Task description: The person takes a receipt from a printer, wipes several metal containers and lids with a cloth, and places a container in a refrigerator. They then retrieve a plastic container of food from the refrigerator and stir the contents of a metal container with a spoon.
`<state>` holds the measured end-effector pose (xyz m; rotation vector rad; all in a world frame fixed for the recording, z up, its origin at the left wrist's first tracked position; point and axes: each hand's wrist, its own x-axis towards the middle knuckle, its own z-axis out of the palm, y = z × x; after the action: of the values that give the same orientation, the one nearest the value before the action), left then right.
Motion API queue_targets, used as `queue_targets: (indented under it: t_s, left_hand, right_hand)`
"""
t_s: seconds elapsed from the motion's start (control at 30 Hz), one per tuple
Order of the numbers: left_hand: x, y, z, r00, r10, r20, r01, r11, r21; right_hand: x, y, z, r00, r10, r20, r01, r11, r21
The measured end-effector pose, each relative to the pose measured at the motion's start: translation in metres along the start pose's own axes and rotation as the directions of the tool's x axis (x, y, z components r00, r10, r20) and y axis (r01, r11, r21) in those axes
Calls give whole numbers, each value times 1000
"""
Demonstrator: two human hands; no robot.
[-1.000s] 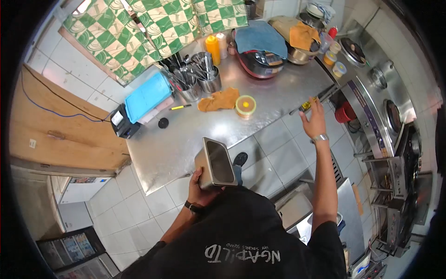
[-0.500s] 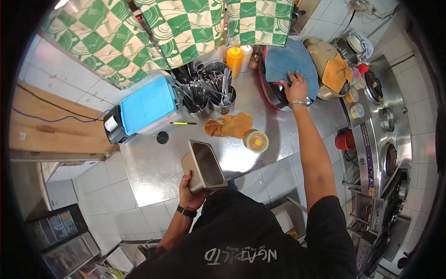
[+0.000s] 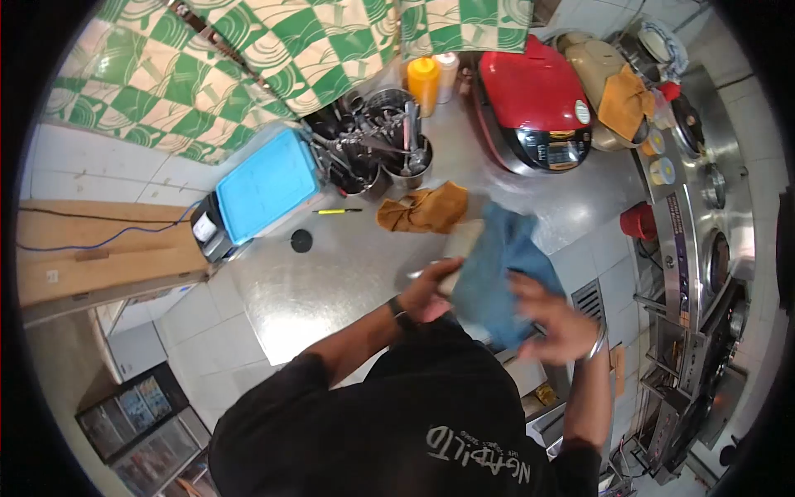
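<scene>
My left hand [image 3: 426,291] grips the metal food pan [image 3: 464,242] in front of my body, its fingers wrapped round the near side. A blue cloth [image 3: 497,277] covers most of the pan. My right hand [image 3: 553,319] is on the cloth from the right, its fingers bent into the fabric and blurred by motion. Just beyond, an orange-brown cloth [image 3: 424,209] lies crumpled on the steel table [image 3: 290,290]. A red rice cooker [image 3: 530,87] with a black front panel stands at the back right, its lid down.
Metal cups of cutlery [image 3: 410,166], a yellow squeeze bottle [image 3: 423,83] and a white bottle stand at the back. To the left are a blue-lidded box [image 3: 267,184], a yellow pen [image 3: 338,210] and a black disc [image 3: 301,241]. Stoves [image 3: 708,240] line the right side.
My right hand has pulled the blue cloth off the rice cooker and brought it to the pan, uncovering the red lid. My left hand has moved right with the pan. The round tub is now hidden.
</scene>
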<state>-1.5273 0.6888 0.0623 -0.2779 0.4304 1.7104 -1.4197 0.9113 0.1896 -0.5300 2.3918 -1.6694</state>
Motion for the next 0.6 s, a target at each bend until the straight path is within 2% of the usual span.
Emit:
queue_targets:
  t_s: [0.03,0.07,0.1,0.13,0.17,0.2,0.23,0.3,0.33,0.4,0.47,0.5,0.53,0.57,0.6]
  left_hand:
    - [12,-5,-1,995,-53,79,50,998,42]
    - [24,-11,-3,981,-116,154,104,991,87]
    - [32,-16,2,952,-270,143,240,950,198]
    - [38,-20,10,900,-420,117,371,878,304]
    - [40,-18,26,886,-449,120,376,845,380]
    - [43,-16,42,871,-474,127,371,806,462]
    - [46,-17,50,878,-447,174,322,818,476]
    - [41,-24,67,920,-363,144,251,832,494]
    - [45,-35,69,924,-356,136,282,878,386]
    - [47,-45,61,945,-295,142,215,887,409]
    - [35,-40,68,948,-150,282,-32,834,551]
    - [28,-39,71,945,-137,297,-58,822,566]
    - [19,-38,75,914,-119,387,-154,781,605]
    - [10,-38,78,874,-101,475,-257,734,629]
    - [-3,-42,82,855,-84,511,-288,743,604]
  right_hand:
    - [2,-23,19,966,257,31,-239,932,-271]
    - [-1,-24,31,968,248,40,-230,938,-259]
    - [-4,-24,42,853,508,124,-398,785,-475]
    - [-10,-25,55,664,736,135,-480,558,-677]
    - [-43,1,78,895,429,-120,-387,613,-689]
    - [-47,17,95,832,440,-338,-500,858,-115]
    - [-48,9,99,836,425,-347,-489,865,-118]
    - [-41,-17,90,805,529,-269,-583,789,-193]
    - [-36,-30,82,791,563,-241,-611,751,-251]
    - [-41,-47,85,731,656,-186,-674,651,-350]
    - [-76,-33,117,757,632,-166,-650,756,-83]
    - [-99,-26,134,770,611,-181,-633,767,-102]
    - [-125,-18,152,759,597,-261,-369,724,584]
    - [-142,-11,164,728,616,-301,124,314,941]
    - [-151,-6,173,746,590,-309,120,338,934]
